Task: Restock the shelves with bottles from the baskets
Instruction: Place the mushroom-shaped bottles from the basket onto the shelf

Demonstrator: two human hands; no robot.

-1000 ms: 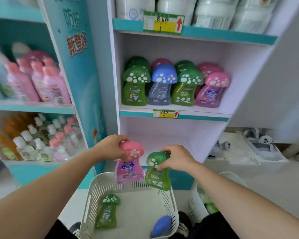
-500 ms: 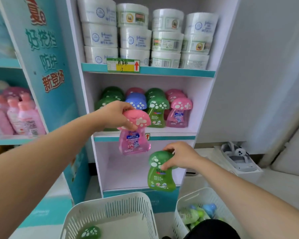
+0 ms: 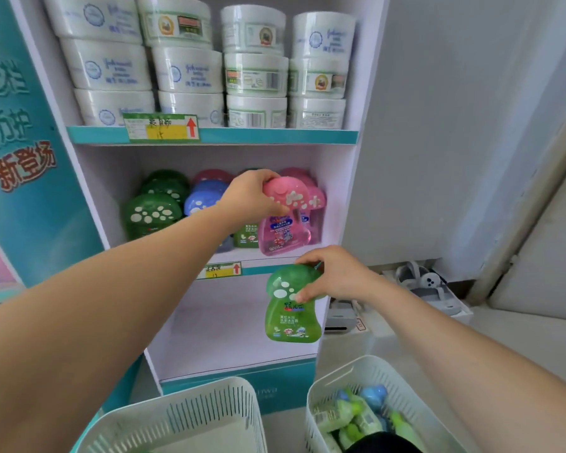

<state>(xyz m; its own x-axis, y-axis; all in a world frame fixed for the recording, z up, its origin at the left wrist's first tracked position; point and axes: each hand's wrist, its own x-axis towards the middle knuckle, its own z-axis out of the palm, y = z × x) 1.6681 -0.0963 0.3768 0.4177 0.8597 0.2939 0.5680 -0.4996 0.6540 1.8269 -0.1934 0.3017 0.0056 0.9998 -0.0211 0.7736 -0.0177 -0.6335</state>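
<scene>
White shelving unit (image 3: 349, 204) with teal edge strips, standing against pale grey wall (image 3: 445, 125). Teal side panel (image 3: 30, 178) at left carries Chinese lettering. Light floor (image 3: 520, 335) at right; white door frame (image 3: 533, 204) slants beside it. Even, soft daylight

The pink bottle (image 3: 285, 220) has a pink cap dotted with white spots and a blue-and-red label. Below it, the green bottle (image 3: 291, 308) carries a darker green cap with white spots and white lettering. Left of the pink bottle, shelved bottles wear dark green (image 3: 152, 210) and blue (image 3: 203, 197) spotted caps. Above it stand white tubs (image 3: 190, 70) with blue print. The shelf edge (image 3: 275, 136) is teal, with a yellow-and-green tag (image 3: 160, 127) bearing a red arrow. Both baskets (image 3: 190, 416) are white.
</scene>
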